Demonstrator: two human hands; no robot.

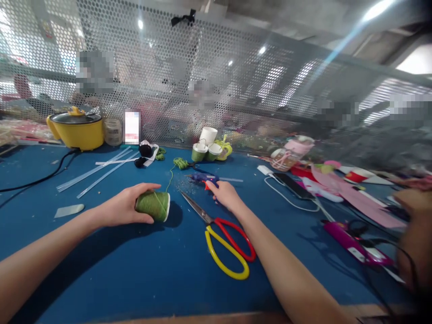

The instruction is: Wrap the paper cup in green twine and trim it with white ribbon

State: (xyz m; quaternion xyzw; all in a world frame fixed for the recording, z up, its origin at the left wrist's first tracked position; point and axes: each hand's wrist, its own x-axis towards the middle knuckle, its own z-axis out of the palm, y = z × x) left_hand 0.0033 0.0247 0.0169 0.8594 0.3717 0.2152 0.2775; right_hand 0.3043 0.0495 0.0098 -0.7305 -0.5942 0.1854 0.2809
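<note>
My left hand is wrapped round a cup covered in green yarn, tipped on its side with its white rim facing right. A strand runs from it up to a small bundle of green yarn. My right hand is closed on the handle of a blue hot glue gun, which has an orange trigger and a clear glue stick out of its back. Its nozzle points left, low over the table. Between my arms lie large scissors, blades slightly apart, with one red and one yellow handle.
Behind stand white-and-green cups, a yellow electric pot, a glass jar and a lit screen against a perforated metal screen. Glue sticks lie left. At right are a phone, cables and a purple power strip, with another person's arm.
</note>
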